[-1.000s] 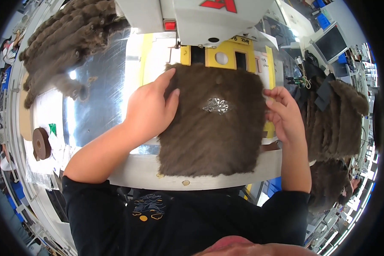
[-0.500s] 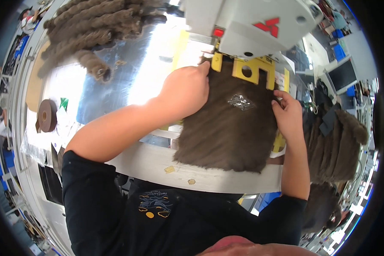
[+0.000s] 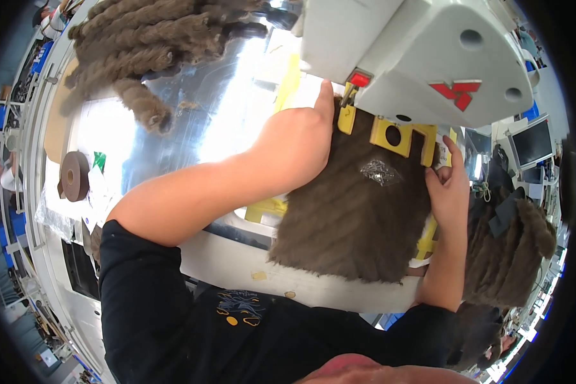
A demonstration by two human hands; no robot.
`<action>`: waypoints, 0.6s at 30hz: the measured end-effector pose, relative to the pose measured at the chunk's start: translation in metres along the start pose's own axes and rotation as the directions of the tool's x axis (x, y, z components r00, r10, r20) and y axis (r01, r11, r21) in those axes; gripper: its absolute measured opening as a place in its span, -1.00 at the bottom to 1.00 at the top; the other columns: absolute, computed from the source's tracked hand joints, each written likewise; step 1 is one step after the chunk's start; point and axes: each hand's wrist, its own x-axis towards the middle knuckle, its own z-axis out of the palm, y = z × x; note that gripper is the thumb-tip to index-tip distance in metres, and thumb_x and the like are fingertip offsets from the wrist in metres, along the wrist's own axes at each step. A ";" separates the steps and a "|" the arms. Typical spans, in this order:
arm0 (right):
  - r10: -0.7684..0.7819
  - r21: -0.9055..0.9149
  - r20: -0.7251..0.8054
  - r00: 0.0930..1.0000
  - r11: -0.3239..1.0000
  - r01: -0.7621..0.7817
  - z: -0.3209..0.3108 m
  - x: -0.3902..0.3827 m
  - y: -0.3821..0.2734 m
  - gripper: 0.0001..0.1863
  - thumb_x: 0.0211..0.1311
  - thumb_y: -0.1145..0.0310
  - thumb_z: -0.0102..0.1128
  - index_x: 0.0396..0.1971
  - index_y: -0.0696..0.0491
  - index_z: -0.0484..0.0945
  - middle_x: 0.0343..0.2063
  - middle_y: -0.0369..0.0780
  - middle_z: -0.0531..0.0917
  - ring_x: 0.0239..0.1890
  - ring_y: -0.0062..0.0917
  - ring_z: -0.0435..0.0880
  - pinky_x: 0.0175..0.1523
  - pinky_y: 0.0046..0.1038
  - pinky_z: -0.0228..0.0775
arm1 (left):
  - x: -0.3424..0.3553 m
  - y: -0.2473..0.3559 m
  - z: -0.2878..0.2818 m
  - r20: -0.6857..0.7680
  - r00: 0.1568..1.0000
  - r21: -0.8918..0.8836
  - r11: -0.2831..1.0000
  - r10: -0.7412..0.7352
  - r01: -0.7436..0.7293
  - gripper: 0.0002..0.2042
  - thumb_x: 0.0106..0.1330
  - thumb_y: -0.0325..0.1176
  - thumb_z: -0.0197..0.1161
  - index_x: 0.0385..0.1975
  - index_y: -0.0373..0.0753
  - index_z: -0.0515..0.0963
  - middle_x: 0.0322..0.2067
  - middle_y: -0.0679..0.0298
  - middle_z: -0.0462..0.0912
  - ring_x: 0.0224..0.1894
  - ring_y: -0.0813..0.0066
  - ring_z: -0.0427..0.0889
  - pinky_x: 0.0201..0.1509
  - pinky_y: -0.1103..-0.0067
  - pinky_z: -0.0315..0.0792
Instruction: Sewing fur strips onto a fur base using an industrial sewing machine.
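A dark brown fur piece [image 3: 352,217] lies flat on the work surface, its far edge under the yellow guide plates [image 3: 390,144] of a white sewing-type machine [image 3: 422,70]. On top of the fur rests a small patch of shiny, clear, crinkled material [image 3: 381,172]. Along the fur's left edge lies my left hand [image 3: 301,144], index finger stretched toward the machine; its other fingers are largely hidden. At the right edge, beside the yellow plate, my right hand [image 3: 450,185] has thumb and index finger apart, touching the fur's border.
Several brown fur strips [image 3: 153,57] are heaped at the far left on the shiny metal table. A brown tape roll [image 3: 75,176] stands at the left. More fur pieces [image 3: 512,256] hang at the right, below a monitor [image 3: 531,141].
The whole view has shifted, so machine and fur sit lower and farther right. My right index finger has straightened away from the thumb. My left hand keeps to the fur's left edge.
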 end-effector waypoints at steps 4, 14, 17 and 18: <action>-0.093 -0.086 0.061 0.994 0.991 0.098 -0.003 0.006 0.021 -0.49 0.25 0.53 0.22 0.24 0.16 0.57 -0.67 -0.18 0.45 -0.63 -0.58 0.40 -0.41 -0.49 0.32 | 0.006 -0.001 0.003 -0.007 0.997 0.052 0.996 0.076 -0.076 -0.60 0.42 -0.40 0.15 0.16 -0.52 0.45 -0.48 -0.10 0.66 -0.37 -0.12 0.69 -0.22 0.16 0.56; -0.220 -0.228 0.052 0.974 0.947 0.226 0.001 0.000 0.013 -0.56 0.25 0.45 0.23 0.14 0.21 0.62 -0.51 0.06 0.64 -0.57 -0.14 0.62 -0.36 -0.33 0.47 | -0.003 -0.012 0.012 -0.141 0.967 0.034 0.977 0.212 -0.209 -0.67 0.33 -0.49 0.19 0.05 -0.52 0.54 -0.48 -0.03 0.63 -0.44 -0.01 0.67 -0.33 0.24 0.57; -0.222 -0.235 0.042 0.974 0.946 0.225 0.002 -0.001 0.013 -0.58 0.25 0.46 0.23 0.12 0.22 0.63 -0.51 0.05 0.64 -0.57 -0.14 0.63 -0.37 -0.32 0.47 | -0.004 -0.013 0.017 -0.173 0.958 0.025 0.974 0.227 -0.226 -0.65 0.31 -0.51 0.18 0.06 -0.53 0.55 -0.48 -0.03 0.63 -0.44 -0.01 0.67 -0.33 0.23 0.57; -0.209 -0.223 0.034 0.977 0.952 0.211 0.003 -0.001 0.011 -0.58 0.25 0.46 0.23 0.11 0.22 0.64 -0.51 0.05 0.64 -0.56 -0.13 0.64 -0.36 -0.31 0.48 | -0.005 -0.013 0.017 -0.176 0.958 0.029 0.974 0.225 -0.223 -0.65 0.31 -0.51 0.18 0.06 -0.53 0.55 -0.48 -0.03 0.63 -0.44 -0.01 0.67 -0.33 0.23 0.57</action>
